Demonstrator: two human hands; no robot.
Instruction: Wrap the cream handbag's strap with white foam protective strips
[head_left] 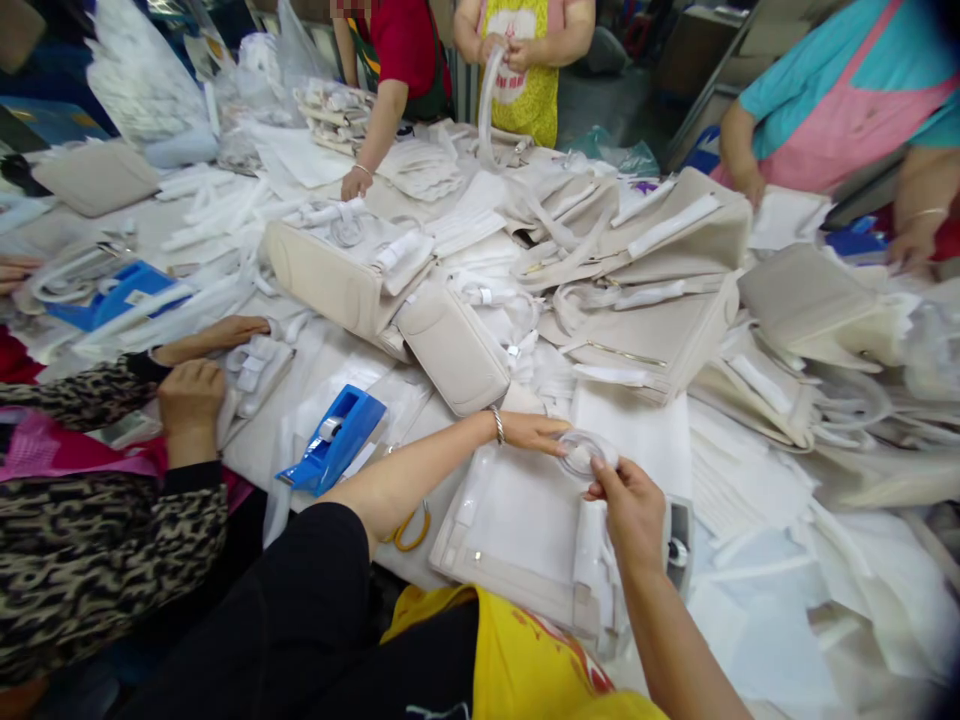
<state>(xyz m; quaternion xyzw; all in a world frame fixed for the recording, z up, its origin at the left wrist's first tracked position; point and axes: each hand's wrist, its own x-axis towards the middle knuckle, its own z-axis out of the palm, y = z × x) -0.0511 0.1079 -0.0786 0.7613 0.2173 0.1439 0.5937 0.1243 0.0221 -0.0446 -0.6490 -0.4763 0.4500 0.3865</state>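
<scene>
head | wrapped bag handle btwn left hand & right hand

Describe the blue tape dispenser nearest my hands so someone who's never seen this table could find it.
Start at the cluttered white worktable, then go to its near edge beside the left forearm. The blue tape dispenser lies there, just left of the left hand. Another blue dispenser sits farther left; this one lies closer.
</scene>
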